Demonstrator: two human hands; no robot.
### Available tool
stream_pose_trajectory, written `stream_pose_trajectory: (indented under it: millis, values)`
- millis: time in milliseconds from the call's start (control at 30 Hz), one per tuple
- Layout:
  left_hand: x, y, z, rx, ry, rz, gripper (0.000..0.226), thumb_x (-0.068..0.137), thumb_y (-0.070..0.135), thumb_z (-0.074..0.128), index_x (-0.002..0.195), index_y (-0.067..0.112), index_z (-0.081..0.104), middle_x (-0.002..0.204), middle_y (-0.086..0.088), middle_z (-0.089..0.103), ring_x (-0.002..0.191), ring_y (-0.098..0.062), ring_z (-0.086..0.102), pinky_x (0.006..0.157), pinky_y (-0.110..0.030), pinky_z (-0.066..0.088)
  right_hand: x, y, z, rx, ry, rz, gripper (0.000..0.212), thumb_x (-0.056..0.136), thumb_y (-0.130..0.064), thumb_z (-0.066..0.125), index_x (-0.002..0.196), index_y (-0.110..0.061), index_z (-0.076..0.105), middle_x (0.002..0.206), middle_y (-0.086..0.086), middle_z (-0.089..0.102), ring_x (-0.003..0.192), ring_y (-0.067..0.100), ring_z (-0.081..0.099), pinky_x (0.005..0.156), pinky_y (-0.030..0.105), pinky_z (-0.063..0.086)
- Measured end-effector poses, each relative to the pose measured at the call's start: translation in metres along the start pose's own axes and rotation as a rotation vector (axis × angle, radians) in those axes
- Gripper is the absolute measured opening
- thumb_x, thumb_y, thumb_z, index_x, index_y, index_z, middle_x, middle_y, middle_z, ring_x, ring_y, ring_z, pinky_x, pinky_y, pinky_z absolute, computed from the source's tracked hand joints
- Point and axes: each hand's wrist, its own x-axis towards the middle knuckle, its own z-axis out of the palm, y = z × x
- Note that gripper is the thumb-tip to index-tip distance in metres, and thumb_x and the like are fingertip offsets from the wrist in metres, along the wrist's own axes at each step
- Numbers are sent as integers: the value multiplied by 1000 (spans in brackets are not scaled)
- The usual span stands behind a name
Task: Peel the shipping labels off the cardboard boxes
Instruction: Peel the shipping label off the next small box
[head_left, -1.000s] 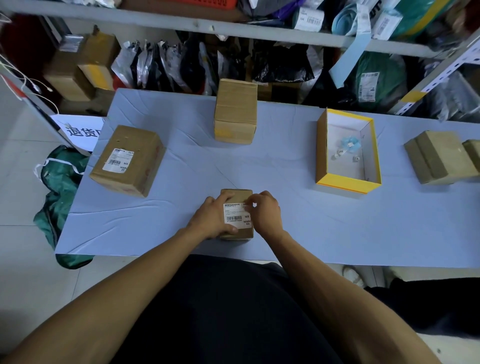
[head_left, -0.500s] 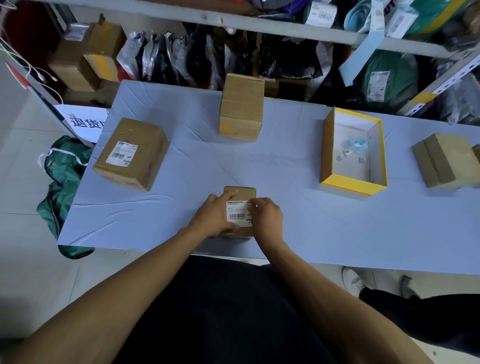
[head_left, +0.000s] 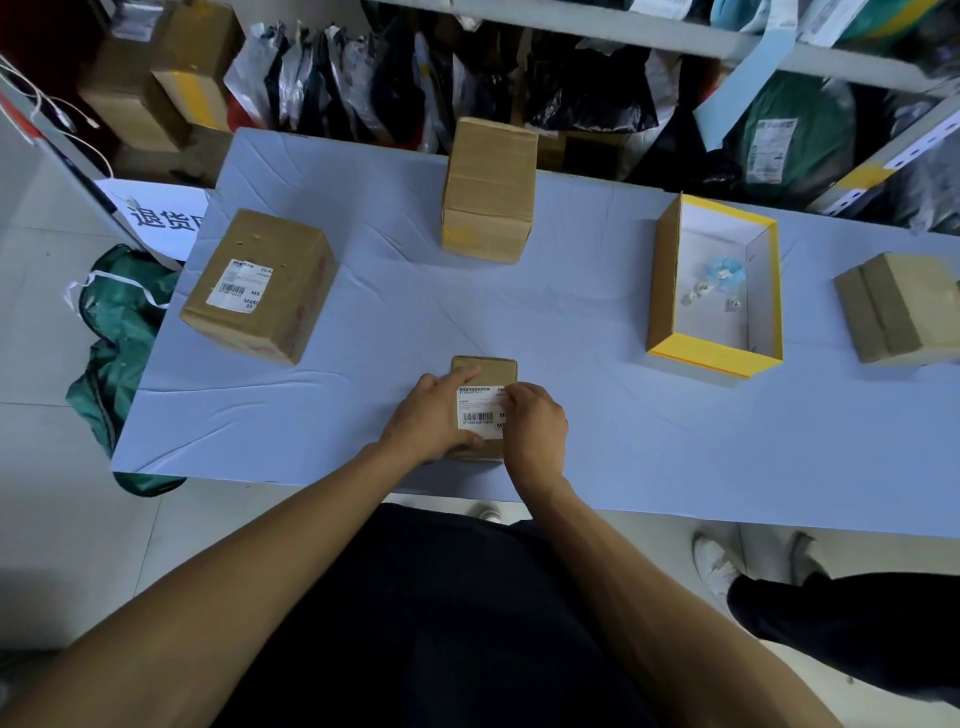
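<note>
The pale blue table (head_left: 597, 332) carries everything: a bigger labelled box (head_left: 260, 286) off to my left, a tall plain box (head_left: 488, 192) at the back, a yellow-edged open box (head_left: 670, 280) on my right with peeled scraps (head_left: 722, 273) inside. The small cardboard box (head_left: 485, 371) sits at the near edge, right in front of me, its white shipping label (head_left: 479, 410) on top. My left hand (head_left: 431, 421) wraps the box's left side, thumb at the near edge and forefinger laid along the top, bracing it. My right hand (head_left: 535, 421) has its fingers curled at the label's right edge, picking at the upper corner; I cannot tell whether the corner is lifted yet. I judge the box light and stiff, apt to slide unless pinned, and the label thin and tear-prone, best taken by a corner and drawn low and slow. Against a second ago my hands sit almost the same; only my view has shifted slightly.
</note>
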Motion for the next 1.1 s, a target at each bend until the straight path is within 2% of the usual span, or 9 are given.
stream_pose_trajectory:
  millis: [100,233,300,400,567,733,900,967,1100]
  values:
    - [0,1,-1,-11,1,-5,99,65,31,87,147,39,32,124,-7,45,113,-25,52,94,-31,42,5,-2,-2,45,-21,50,24,89,-2,49,102,-6,70,111,8,65,87,27,62,70,28,39]
    - [0,2,0,-8,8,-12,99,64,30,88,146,40,33,122,-7,46,112,-25,53,93,-31,43,14,-3,-3,65,-71,101,19,89,-5,53,98,-6,70,113,9,61,91,29,62,79,37,50]
    - [0,4,0,-2,11,-15,99,63,30,88,145,40,34,121,-7,46,110,-26,53,91,-31,43,17,-1,-3,107,-95,128,18,89,-6,56,100,-8,70,115,8,60,93,27,62,81,36,50]
    - [0,5,-1,20,12,-13,99,63,31,88,144,40,33,118,-7,47,108,-26,54,88,-30,44,22,0,-6,183,-124,173,14,87,-8,61,97,-8,71,113,8,60,93,25,62,76,31,50]
    - [1,5,-1,29,7,-18,98,63,32,88,144,41,33,117,-6,47,105,-26,54,87,-31,45,25,0,-12,387,-153,319,6,84,-8,66,89,-9,69,93,7,67,67,18,63,47,14,44]
    - [1,5,-1,15,4,-22,98,63,32,88,144,41,33,118,-7,47,106,-26,54,87,-31,45,22,-1,-13,497,-161,371,8,82,-4,65,78,-12,66,84,5,68,67,21,65,53,22,49]
    - [0,5,-1,15,-1,-17,98,64,32,87,144,41,32,119,-8,47,107,-27,53,90,-34,47,16,2,-12,543,-110,340,12,81,-8,66,84,-19,66,93,-2,68,79,19,67,66,31,56]
    - [-1,5,-1,19,0,-13,97,65,33,87,144,41,32,119,-8,47,108,-27,53,91,-35,47,14,3,-12,533,-110,325,13,81,-9,67,84,-22,68,92,1,70,79,21,68,71,35,58]
    - [-1,3,1,38,5,-11,98,65,35,87,144,42,30,120,-8,48,107,-26,54,91,-36,50,14,2,-13,578,-126,365,7,80,-12,71,85,-17,72,87,4,72,76,23,70,64,30,56]
